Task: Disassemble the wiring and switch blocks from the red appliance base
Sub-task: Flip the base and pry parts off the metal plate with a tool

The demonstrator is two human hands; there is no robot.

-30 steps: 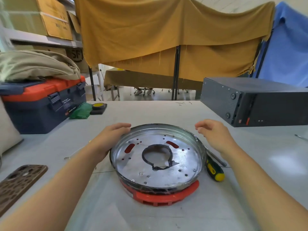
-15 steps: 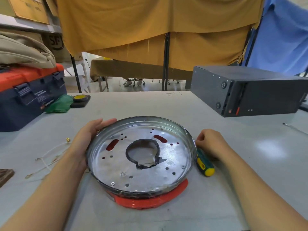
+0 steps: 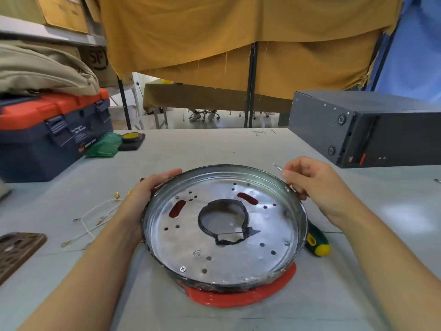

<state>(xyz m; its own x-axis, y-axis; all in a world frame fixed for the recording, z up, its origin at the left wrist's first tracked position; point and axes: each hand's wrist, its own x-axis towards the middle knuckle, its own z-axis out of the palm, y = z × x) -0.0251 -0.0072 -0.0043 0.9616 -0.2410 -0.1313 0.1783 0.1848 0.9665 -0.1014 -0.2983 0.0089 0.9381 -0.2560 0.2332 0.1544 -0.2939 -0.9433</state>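
The red appliance base [image 3: 241,298] lies on the table with a round silver metal pan [image 3: 222,249] on top; only a red edge shows at the front. My left hand [image 3: 145,194] rests against the pan's left rim with fingers stretched along it. My right hand [image 3: 315,185] is at the pan's right rim, fingers curled round the metal shaft of a screwdriver. Its tip pokes out past my fingers and its green and yellow handle [image 3: 317,244] lies low beside the pan. Loose white wires [image 3: 95,218] with gold terminals lie on the table to the left. No switch blocks are visible.
A black computer case [image 3: 367,130] stands at the back right. A blue and orange toolbox [image 3: 50,132] with a beige bag on it sits back left, with a green cloth [image 3: 102,145] and a yellow tape measure [image 3: 131,138] beside it. A brown patterned phone case [image 3: 16,249] lies at the left edge.
My right hand dropped onto the screwdriver beside the pan, then rose with its shaft in the fingers. My left hand stayed on the left rim. The view shifted closer.
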